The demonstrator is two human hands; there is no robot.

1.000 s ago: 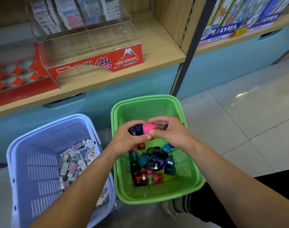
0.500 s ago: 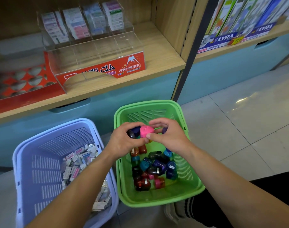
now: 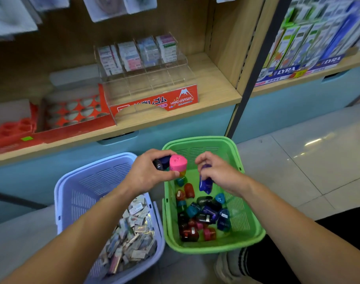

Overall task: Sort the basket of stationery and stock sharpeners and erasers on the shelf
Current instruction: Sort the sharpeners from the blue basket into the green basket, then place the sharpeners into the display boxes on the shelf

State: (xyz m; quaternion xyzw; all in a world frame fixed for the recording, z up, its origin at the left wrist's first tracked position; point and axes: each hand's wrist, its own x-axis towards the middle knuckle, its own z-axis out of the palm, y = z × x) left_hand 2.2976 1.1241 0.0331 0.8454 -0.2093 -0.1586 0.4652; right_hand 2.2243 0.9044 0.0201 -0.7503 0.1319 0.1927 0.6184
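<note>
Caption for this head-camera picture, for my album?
Left hand grips a pink sharpener, right hand a blue sharpener, at the green basket.

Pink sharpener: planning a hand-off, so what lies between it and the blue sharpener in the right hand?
Nothing. In the head view the stretch between pink sharpener and blue sharpener is bare, with only the green basket's slatted wall showing behind.
</note>
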